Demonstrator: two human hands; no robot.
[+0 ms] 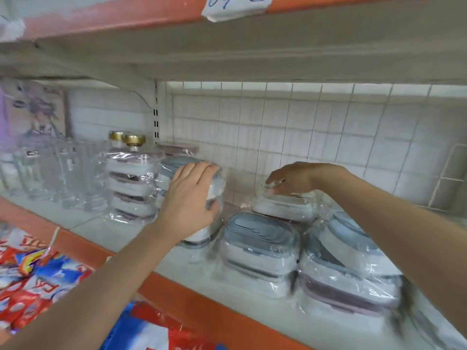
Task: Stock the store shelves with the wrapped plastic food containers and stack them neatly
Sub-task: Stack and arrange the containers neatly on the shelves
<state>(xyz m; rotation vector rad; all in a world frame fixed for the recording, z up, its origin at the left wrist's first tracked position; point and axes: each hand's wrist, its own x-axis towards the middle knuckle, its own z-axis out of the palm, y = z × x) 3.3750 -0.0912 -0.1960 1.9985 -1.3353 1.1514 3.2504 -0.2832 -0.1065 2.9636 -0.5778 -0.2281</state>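
From the head camera, the left hand (pixel 190 198) curls its fingers around a tall wrapped stack of containers (pixel 199 198) standing on the white shelf (pixel 177 263), while the right hand (pixel 300 176) rests loosely open on a wrapped pack (pixel 283 205) behind 2 more packs (pixel 260 251).

Bare shelf (pixel 106 231) lies open at about eight o'clock of my left hand (pixel 192 198), in front of the pink-lidded stack (pixel 132 188). At nine o'clock the glassware (pixel 50 173) and gold-capped bottles (pixel 134 141) crowd that end. Between my hands a narrow gap runs back to the wire grid (pixel 303 127). At five o'clock of my left hand the blue-lidded pack (pixel 260 248) and tilted pack (pixel 348 261) block the front edge. A white wire rack (pixel 449 178) closes the three o'clock end; the shelf above (pixel 227 59) hangs low
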